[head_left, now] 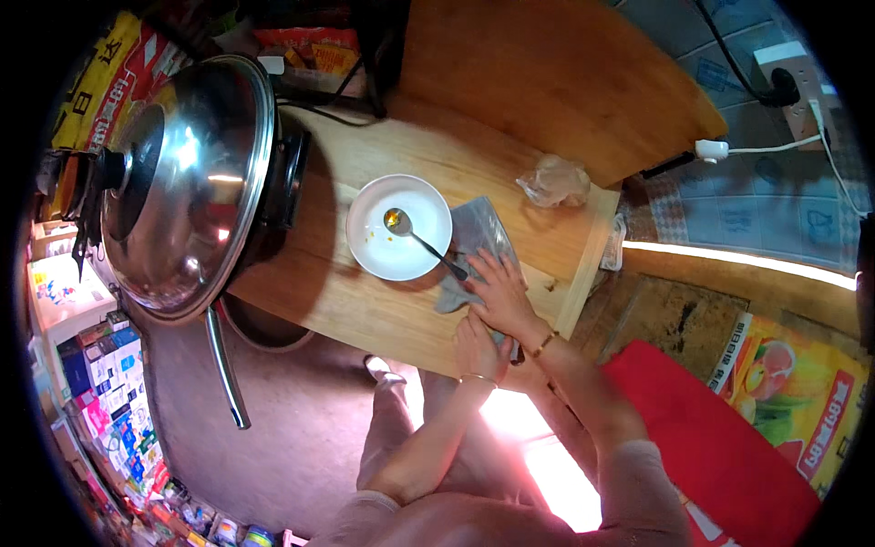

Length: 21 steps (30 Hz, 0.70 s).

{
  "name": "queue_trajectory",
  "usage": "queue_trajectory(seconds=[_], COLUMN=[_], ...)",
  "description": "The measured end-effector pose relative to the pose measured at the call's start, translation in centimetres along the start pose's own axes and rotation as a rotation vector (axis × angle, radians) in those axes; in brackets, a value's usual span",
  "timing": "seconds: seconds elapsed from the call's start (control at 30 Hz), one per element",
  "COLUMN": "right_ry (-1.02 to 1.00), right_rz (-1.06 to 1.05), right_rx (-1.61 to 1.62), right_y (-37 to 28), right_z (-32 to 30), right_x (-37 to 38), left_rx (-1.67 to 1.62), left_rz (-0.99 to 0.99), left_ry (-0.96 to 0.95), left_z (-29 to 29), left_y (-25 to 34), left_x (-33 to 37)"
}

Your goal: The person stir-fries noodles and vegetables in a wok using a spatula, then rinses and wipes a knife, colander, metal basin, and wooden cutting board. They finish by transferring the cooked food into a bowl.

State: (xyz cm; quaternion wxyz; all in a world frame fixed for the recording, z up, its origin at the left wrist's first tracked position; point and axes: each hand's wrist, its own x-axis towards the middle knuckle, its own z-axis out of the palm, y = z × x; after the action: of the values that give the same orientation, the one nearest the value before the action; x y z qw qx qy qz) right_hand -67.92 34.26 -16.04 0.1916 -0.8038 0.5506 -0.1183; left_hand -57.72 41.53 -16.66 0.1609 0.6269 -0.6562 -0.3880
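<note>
A grey cloth (485, 228) lies on the wooden table, just right of a white bowl (366, 211). My right hand (503, 294) rests flat on the cloth with its fingers spread. Close below it, at the table's near edge, my left hand (479, 348) touches the right one and has its fingers curled. What it holds, if anything, is hidden; a small dark thing shows beside it. Inside the bowl is a metal spoon (421, 239) with a dark handle, its bowl end holding something yellow-orange. The handle leans over the rim toward the cloth.
A large lidded wok (196, 182) stands left, its metal handle jutting past the table edge. A crumpled clear plastic bag (556, 180) lies at the back right. Beyond are a wooden board (547, 73) and a power strip (791, 91). Red cloth (702, 438) lies right.
</note>
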Motion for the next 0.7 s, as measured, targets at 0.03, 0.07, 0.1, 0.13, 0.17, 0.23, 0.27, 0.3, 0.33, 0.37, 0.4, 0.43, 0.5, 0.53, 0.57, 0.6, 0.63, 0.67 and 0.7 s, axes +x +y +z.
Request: queue_trajectory(seconds=[0.03, 0.07, 0.1, 0.13, 0.17, 0.23, 0.27, 0.3, 0.33, 0.37, 0.4, 0.43, 0.5, 0.53, 0.57, 0.6, 0.63, 0.67, 0.7], right_ry=[-0.002, 0.046, 0.092, 0.088, 0.330, 0.675, 0.758, 0.847, 0.892, 0.929, 0.883, 0.834, 0.617, 0.507, 0.412, 0.378, 0.344, 0.346, 0.472], right_rz=[0.004, 0.092, 0.169, 0.163, 0.406, 0.781, 0.923, 0.850, 0.800, 0.750, 0.894, 1.027, 0.977, 0.944, 0.903, 0.939, 0.973, 0.976, 0.948], right_rx=[-0.004, 0.074, 0.154, 0.153, 0.327, 0.869, 1.234, 1.520, 1.663, 1.812, 1.668, 1.518, 1.152, 0.973, 0.793, 0.917, 1.041, 1.054, 1.659], right_y=[0.2, 0.3, 0.6, 1.0, 1.7, 1.3, 1.2, 3.3, 3.5, 3.6, 2.4, 1.3, -0.8, -1.1, -1.4, -2.2, -3.0, -4.0, -5.8], right_z=[0.4, 1.1, 1.8, 2.8, 4.1, 3.6, 2.3, 1.7, 1.9, 2.3, 2.8, 3.4, 4.7, 4.8, 4.9, 4.4, 3.7, 1.9, -1.1], right_x=[-0.2, -0.5, -0.8, -1.7, -3.1, -4.8, -6.2, -9.8, -12.2, -14.4, -15.1, -15.6, -15.9, -15.9, -15.8, -15.8, -15.9, -15.5, -13.6], left_rx=[-0.054, -0.057, -0.281, -0.506, -0.512, -0.770, -0.769, -0.705, -0.632, -0.542, -0.541, -0.540, -0.540, -0.649, -0.754, -0.745, -0.771, -0.790, -1.105], left_rz=[0.017, 0.016, -0.131, -0.275, -0.271, -0.416, -0.438, -0.407, -0.377, -0.360, -0.359, -0.427, -0.486, -0.564, -0.640, -0.639, -0.623, -0.611, -0.710], left_ry=[0.049, 0.046, -0.030, -0.108, -0.103, 0.023, 0.036, -0.035, -0.099, -0.043, -0.037, -0.070, -0.118, -0.147, -0.172, -0.173, -0.317, -0.459, -0.501], left_z=[0.3, 0.7, 1.2, 1.7, 2.5, 3.4, 2.9, 2.2, 1.4, 0.8, 1.1, 1.4, 2.3, 2.5, 2.7, 2.2, 1.6, 0.9, 1.9], left_y=[0.0, -0.4, -0.8, -1.2, -1.8, -3.6, -3.9, -3.3, -2.7, -2.0, -1.9, -1.6, -0.7, -0.1, 0.1, 0.1, -0.1, -0.8, -5.2], left_x=[0.7, 0.5, 0.1, -0.3, -0.7, -2.1, -2.5, -2.1, -1.6, -1.1, -0.6, -0.2, -0.1, 0.1, 0.4, 0.6, 0.7, 0.8, 0.4])
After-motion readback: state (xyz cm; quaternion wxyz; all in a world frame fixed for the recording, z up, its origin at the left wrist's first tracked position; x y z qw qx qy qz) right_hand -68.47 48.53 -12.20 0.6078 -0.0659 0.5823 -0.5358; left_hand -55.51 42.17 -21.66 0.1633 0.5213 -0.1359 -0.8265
